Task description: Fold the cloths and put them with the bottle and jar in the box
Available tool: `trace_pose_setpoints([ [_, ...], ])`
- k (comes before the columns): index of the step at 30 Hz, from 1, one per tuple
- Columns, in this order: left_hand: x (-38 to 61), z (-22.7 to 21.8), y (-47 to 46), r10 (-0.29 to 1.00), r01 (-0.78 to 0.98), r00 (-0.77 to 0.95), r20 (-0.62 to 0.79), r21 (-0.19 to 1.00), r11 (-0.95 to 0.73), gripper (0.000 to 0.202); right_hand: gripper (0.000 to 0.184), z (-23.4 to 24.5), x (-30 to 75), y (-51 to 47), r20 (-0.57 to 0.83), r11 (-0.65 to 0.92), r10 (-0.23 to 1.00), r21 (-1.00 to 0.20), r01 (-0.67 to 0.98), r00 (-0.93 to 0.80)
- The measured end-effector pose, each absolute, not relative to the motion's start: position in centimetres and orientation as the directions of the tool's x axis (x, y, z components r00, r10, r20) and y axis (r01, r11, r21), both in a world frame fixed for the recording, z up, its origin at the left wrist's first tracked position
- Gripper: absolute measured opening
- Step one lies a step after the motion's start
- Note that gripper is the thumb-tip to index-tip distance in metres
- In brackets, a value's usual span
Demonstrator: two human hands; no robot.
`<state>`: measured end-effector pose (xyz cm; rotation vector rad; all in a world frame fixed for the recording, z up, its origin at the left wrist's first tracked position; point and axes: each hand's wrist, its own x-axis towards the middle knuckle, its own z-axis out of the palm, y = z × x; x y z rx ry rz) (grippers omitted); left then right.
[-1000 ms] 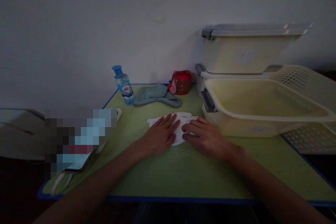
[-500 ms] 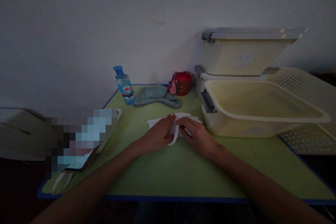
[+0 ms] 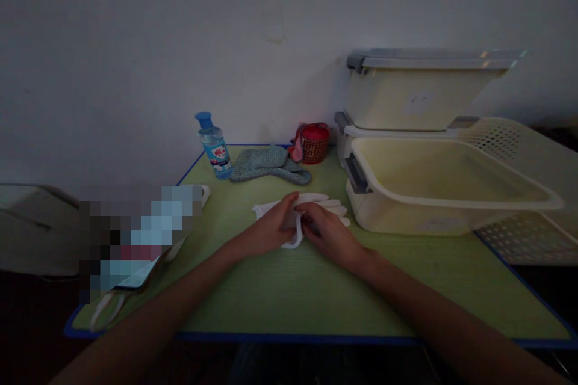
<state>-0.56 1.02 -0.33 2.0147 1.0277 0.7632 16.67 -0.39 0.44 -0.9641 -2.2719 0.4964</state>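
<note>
A pale wall (image 3: 135, 42) fills the upper frame, behind a green, blue-edged table (image 3: 253, 301) whose top looks flat and fairly smooth; an open cream bin (image 3: 406, 216) stands at the right. At the centre lies a white glove (image 3: 336, 210), probably light, soft, limp and hard to damage, best taken by its raised cuff (image 3: 295, 240). The left hand (image 3: 266, 231) and right hand (image 3: 334, 237) bend around that cuff, fingertips nearly meeting; whether either is pinching it cannot be told.
</note>
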Motion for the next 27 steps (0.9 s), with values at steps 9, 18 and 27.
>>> trace_pose_setpoints([
  [9, 0.2, -0.1, 0.9, 0.926, 0.466, 0.293, 0.237, 0.811, -0.355, 0.043, 0.014, 0.2, 16.6, -0.1, 0.448, 0.719, 0.695, -0.453, 0.527, -0.563],
  [18, 0.4, 0.5, 1.2, 0.947, 0.336, 0.315, 0.069, 0.925, -0.179, 0.045, 0.012, 0.5, 16.5, -0.3, 0.427, 0.686, 0.727, -0.462, 0.561, -0.538],
  [27, 0.2, -0.6, 1.3, 0.935, 0.419, 0.289, 0.206, 0.851, -0.317, 0.046, 0.019, 0.4, 16.9, -0.8, 0.510, 0.779, 0.625, -0.354, 0.518, -0.591],
])
